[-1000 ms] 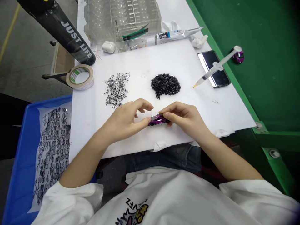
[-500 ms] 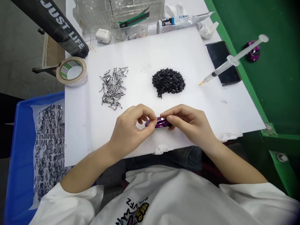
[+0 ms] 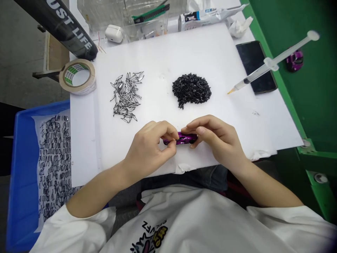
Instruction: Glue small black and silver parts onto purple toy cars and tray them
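Purple toy car (image 3: 183, 139) pinched between left hand (image 3: 151, 147) and right hand (image 3: 219, 140) — both grips clenched on it — just below the black parts heap (image 3: 191, 89).

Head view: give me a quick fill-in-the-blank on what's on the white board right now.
Both hands pinch a shiny ____ toy car.
The heap of black plastic bits lies to the ____ of the scattered thin metal clips.
The clear syringe lies across the black ____.

Missing: purple; right; phone

Purple toy car (image 3: 181, 138) mostly covered by left hand (image 3: 150, 149) and right hand (image 3: 218, 140), clear plastic tray (image 3: 126, 10) cut off at top edge, blue bin (image 3: 19, 182) cropped at left
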`<action>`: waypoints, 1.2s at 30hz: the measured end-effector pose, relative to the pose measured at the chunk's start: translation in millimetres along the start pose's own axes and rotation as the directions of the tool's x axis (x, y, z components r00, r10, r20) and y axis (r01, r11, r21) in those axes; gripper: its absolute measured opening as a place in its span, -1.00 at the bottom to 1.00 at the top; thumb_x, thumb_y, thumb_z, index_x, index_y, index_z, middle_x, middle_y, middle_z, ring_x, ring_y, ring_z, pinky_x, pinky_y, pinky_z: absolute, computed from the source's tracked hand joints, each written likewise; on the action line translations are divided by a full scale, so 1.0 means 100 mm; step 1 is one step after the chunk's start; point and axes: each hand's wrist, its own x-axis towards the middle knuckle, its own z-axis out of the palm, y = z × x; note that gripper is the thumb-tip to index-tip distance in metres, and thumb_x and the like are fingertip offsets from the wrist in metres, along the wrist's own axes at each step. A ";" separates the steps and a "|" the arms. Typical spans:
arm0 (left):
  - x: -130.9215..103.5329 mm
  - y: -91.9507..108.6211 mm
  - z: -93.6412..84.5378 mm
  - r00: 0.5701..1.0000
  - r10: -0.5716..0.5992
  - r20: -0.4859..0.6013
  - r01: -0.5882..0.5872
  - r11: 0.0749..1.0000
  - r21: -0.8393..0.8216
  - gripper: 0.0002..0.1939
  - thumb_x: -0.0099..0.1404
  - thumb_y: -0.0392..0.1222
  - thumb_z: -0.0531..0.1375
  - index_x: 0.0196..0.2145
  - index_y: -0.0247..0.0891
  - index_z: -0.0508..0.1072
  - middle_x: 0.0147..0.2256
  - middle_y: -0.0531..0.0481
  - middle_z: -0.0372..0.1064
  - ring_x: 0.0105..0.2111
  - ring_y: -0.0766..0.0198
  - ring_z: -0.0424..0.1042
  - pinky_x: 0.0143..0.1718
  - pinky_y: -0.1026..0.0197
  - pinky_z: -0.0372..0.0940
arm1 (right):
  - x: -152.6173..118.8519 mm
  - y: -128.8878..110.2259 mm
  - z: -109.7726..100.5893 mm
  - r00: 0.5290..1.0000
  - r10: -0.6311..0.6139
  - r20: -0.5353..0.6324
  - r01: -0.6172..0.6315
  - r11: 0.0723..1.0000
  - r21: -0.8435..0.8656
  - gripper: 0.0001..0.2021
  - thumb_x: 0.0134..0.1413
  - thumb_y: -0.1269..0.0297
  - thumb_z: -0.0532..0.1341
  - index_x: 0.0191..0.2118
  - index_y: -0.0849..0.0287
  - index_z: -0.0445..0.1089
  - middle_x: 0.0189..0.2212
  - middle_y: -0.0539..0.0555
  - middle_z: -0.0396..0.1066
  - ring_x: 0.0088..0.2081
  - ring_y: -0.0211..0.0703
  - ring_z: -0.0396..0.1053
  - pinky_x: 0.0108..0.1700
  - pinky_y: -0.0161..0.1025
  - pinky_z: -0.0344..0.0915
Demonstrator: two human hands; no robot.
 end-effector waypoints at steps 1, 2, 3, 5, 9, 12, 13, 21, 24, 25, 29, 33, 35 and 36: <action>0.00 0.00 0.00 1.000 -0.003 0.000 0.003 1.000 0.000 -0.83 0.09 -0.47 0.11 -0.44 -0.21 0.31 -0.49 0.13 0.32 -0.42 0.36 0.27 -0.36 0.27 0.23 | 0.00 0.00 0.00 1.000 -0.004 0.006 0.005 1.000 -0.012 -0.82 0.13 0.15 0.13 -0.24 0.12 0.36 -0.28 0.06 0.45 -0.19 -0.19 0.42 -0.41 -0.34 0.43; 0.00 0.00 0.00 1.000 -0.004 0.000 0.004 1.000 0.001 -0.83 0.09 -0.46 0.11 -0.44 -0.21 0.31 -0.49 0.13 0.32 -0.42 0.36 0.28 -0.35 0.27 0.24 | -0.01 0.00 0.00 1.000 -0.011 0.013 0.011 1.000 -0.025 -0.82 0.14 0.15 0.13 -0.23 0.12 0.36 -0.27 0.06 0.45 -0.20 -0.20 0.42 -0.41 -0.33 0.43; 0.00 0.01 0.00 1.000 -0.003 0.003 0.003 1.000 0.004 -0.83 0.09 -0.47 0.11 -0.44 -0.21 0.30 -0.49 0.13 0.32 -0.43 0.36 0.27 -0.35 0.27 0.24 | -0.01 0.01 0.00 1.000 -0.020 0.021 0.021 0.999 -0.036 -0.82 0.14 0.16 0.12 -0.23 0.12 0.36 -0.27 0.06 0.45 -0.20 -0.20 0.41 -0.40 -0.33 0.43; 0.00 0.01 0.01 1.000 0.007 0.014 -0.007 1.000 0.011 -0.83 0.09 -0.47 0.11 -0.45 -0.21 0.30 -0.48 0.14 0.32 -0.43 0.37 0.27 -0.35 0.28 0.23 | -0.02 0.01 -0.01 0.999 -0.038 0.039 0.040 0.998 -0.053 -0.83 0.16 0.18 0.10 -0.22 0.12 0.36 -0.25 0.05 0.44 -0.20 -0.21 0.41 -0.39 -0.33 0.43; 0.00 0.00 0.02 0.996 0.008 0.084 -0.011 0.999 0.031 -0.82 0.10 -0.47 0.11 -0.41 -0.21 0.30 -0.46 0.15 0.32 -0.41 0.37 0.27 -0.30 0.28 0.23 | -0.04 0.03 -0.03 0.996 -0.057 0.067 0.063 0.994 -0.093 -0.85 0.17 0.23 0.08 -0.22 0.11 0.35 -0.27 0.03 0.44 -0.23 -0.23 0.41 -0.39 -0.33 0.43; -0.02 -0.03 0.06 0.990 -0.036 0.137 0.022 0.994 0.106 -0.80 0.10 -0.41 0.14 -0.30 -0.22 0.31 -0.32 0.07 0.31 -0.30 0.32 0.29 -0.22 0.23 0.23 | -0.07 0.04 -0.04 0.992 -0.080 0.098 0.096 0.979 -0.178 -0.84 0.18 0.27 0.07 -0.20 0.10 0.36 -0.28 0.03 0.44 -0.25 -0.23 0.41 -0.42 -0.33 0.39; -0.03 -0.04 0.08 0.990 -0.047 0.134 0.028 0.990 0.140 -0.78 0.10 -0.38 0.14 -0.25 -0.23 0.29 -0.27 0.04 0.30 -0.26 0.29 0.29 -0.20 0.21 0.23 | -0.09 0.04 -0.05 0.988 -0.113 0.102 0.133 0.966 -0.223 -0.84 0.18 0.30 0.06 -0.20 0.10 0.36 -0.27 0.04 0.44 -0.26 -0.23 0.41 -0.42 -0.31 0.38; -0.06 -0.10 0.06 0.986 -0.041 0.161 0.017 0.989 0.149 -0.76 0.12 -0.32 0.12 -0.21 -0.24 0.22 -0.25 0.01 0.29 -0.23 0.22 0.26 -0.18 0.15 0.21 | -0.10 0.03 0.03 0.898 -0.349 0.269 0.427 0.539 -0.726 -0.68 0.03 0.43 0.13 -0.04 0.16 0.22 -0.22 0.10 0.39 -0.16 -0.11 0.31 -0.11 -0.11 0.28; -0.05 -0.10 0.04 0.983 -0.037 0.183 0.012 0.991 0.133 -0.72 0.10 -0.33 0.11 -0.20 -0.23 0.22 -0.23 0.00 0.29 -0.21 0.20 0.26 -0.16 0.13 0.21 | -0.08 0.04 0.06 0.900 -0.346 0.265 0.416 0.495 -0.763 -0.68 0.02 0.43 0.14 -0.05 0.20 0.21 -0.24 0.09 0.39 -0.18 -0.13 0.29 -0.13 -0.14 0.27; -0.05 -0.10 0.05 0.983 -0.038 0.181 0.012 0.990 0.142 -0.72 0.09 -0.34 0.11 -0.19 -0.23 0.22 -0.23 -0.01 0.29 -0.21 0.20 0.26 -0.16 0.12 0.22 | -0.08 0.05 0.07 0.902 -0.343 0.263 0.411 0.492 -0.768 -0.68 0.02 0.44 0.13 -0.05 0.19 0.21 -0.24 0.09 0.39 -0.18 -0.12 0.29 -0.14 -0.15 0.27; -0.03 -0.09 0.08 0.985 -0.065 0.157 0.037 0.984 0.173 -0.71 0.08 -0.35 0.09 -0.20 -0.24 0.22 -0.25 -0.02 0.29 -0.21 0.17 0.26 -0.16 0.09 0.22 | -0.06 0.04 0.07 0.906 -0.337 0.257 0.403 0.495 -0.770 -0.69 0.01 0.45 0.12 -0.07 0.16 0.19 -0.24 0.08 0.39 -0.19 -0.11 0.29 -0.15 -0.14 0.26; 0.00 -0.07 0.10 0.982 -0.084 0.168 0.054 0.982 0.180 -0.73 0.05 -0.36 0.08 -0.24 -0.24 0.21 -0.26 -0.02 0.28 -0.23 0.16 0.26 -0.18 0.08 0.22 | -0.06 0.04 0.10 0.914 -0.321 0.249 0.386 0.499 -0.776 -0.71 0.00 0.47 0.12 -0.10 0.19 0.19 -0.23 0.09 0.39 -0.19 -0.12 0.28 -0.16 -0.14 0.27; 0.01 -0.07 0.10 0.979 -0.088 0.185 0.052 0.979 0.195 -0.76 0.04 -0.35 0.07 -0.27 -0.23 0.21 -0.28 -0.02 0.27 -0.23 0.16 0.26 -0.19 0.08 0.22 | -0.07 0.04 0.10 0.913 -0.325 0.245 0.385 0.497 -0.777 -0.72 0.00 0.48 0.12 -0.11 0.21 0.20 -0.24 0.10 0.39 -0.21 -0.12 0.28 -0.16 -0.13 0.28; 0.02 -0.07 0.10 0.977 -0.091 0.194 0.051 0.978 0.203 -0.78 0.04 -0.35 0.07 -0.29 -0.23 0.20 -0.29 -0.02 0.26 -0.24 0.15 0.26 -0.20 0.08 0.23 | -0.07 0.04 0.10 0.910 -0.334 0.248 0.392 0.492 -0.777 -0.73 0.00 0.48 0.11 -0.12 0.21 0.20 -0.24 0.11 0.39 -0.21 -0.11 0.28 -0.17 -0.12 0.28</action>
